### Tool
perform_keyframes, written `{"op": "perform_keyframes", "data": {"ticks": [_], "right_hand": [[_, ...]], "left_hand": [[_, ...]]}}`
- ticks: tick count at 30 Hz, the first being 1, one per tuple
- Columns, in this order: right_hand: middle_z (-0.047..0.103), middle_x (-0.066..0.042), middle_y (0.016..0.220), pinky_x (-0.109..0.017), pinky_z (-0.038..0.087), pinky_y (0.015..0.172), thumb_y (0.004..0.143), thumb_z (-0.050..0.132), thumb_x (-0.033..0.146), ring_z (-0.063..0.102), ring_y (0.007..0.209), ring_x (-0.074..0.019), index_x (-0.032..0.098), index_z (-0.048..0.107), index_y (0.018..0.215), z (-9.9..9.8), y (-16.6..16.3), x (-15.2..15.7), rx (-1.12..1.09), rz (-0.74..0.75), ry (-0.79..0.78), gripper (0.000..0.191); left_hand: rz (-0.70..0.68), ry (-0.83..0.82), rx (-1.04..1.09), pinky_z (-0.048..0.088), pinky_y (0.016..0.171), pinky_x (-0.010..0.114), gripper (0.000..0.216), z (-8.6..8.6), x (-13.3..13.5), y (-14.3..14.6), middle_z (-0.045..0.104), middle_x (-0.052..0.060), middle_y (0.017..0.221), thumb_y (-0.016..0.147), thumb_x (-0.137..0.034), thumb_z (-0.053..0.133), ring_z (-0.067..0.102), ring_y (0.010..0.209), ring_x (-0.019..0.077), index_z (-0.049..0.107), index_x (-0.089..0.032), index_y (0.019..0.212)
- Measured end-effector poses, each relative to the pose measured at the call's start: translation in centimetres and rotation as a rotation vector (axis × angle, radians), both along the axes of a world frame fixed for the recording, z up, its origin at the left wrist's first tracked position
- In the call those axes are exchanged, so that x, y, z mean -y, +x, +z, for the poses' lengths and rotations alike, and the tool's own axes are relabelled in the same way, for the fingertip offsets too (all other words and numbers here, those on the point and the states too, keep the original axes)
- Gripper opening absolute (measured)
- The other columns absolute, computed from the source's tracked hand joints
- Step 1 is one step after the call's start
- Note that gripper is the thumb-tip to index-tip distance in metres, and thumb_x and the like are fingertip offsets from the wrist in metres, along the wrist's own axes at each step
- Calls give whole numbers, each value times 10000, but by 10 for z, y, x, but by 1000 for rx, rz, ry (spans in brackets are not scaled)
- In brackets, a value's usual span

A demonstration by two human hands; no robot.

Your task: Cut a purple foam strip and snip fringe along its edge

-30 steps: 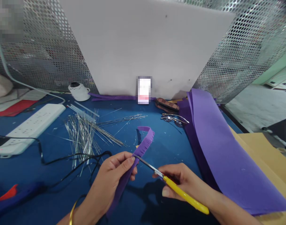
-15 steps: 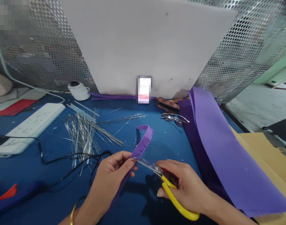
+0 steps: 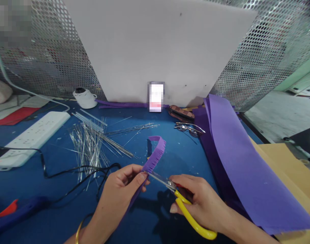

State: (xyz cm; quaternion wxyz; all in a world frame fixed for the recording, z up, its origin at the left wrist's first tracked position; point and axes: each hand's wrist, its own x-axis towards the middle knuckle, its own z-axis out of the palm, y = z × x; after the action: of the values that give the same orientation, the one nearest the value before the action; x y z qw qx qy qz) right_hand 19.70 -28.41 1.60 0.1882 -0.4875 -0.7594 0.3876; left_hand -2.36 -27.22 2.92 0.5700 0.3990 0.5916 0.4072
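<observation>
Between the thumb and fingers of my left hand (image 3: 126,188) is a narrow purple paper strip (image 3: 156,154). Its upper part curls up and away, with a row of short cuts along one edge; the lower part hangs below the hand. My right hand (image 3: 198,200) is wrapped round the yellow handles of a pair of scissors (image 3: 192,218). The blades point left, and their tips touch the strip's edge right beside my left thumb. My right fingers partly cover the handles.
A bundle of thin metal wires (image 3: 90,145) lies left of centre, near a white power strip (image 3: 35,135) and black cable. Purple sheets (image 3: 246,162) cover the right side. Glasses (image 3: 189,128), a checkered case (image 3: 181,113), a phone (image 3: 156,96) and a white cup (image 3: 85,98) line the back. A blue glue gun (image 3: 20,211) lies front left.
The scissor blades look slightly more closed at the strip's edge. Both hands stay in nearly the same place.
</observation>
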Motion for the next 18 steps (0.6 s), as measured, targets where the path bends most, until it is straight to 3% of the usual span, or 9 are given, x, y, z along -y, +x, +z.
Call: {"op": "perform_keyframes", "data": {"ticks": [6,18], "right_hand": [[558,9,737,-255,346,562,811,693,519,472,615,-145,212,668,964,1,0,0,12,-3,4,344],[558,15,717,-246,340,554,813,717,477,483,609,-139,209,681,955,2,0,-2,-13,-10,11,306]], "left_hand": [[12,-8,16,474,564,233,192,-1,0,0,693,8,596,680,-368,746,589,560,139,733,-179,711],[32,-36,90,473,578,214,176,-7,1,-1,725,12,625,702,-344,764,607,567,126,740,-181,765]]}}
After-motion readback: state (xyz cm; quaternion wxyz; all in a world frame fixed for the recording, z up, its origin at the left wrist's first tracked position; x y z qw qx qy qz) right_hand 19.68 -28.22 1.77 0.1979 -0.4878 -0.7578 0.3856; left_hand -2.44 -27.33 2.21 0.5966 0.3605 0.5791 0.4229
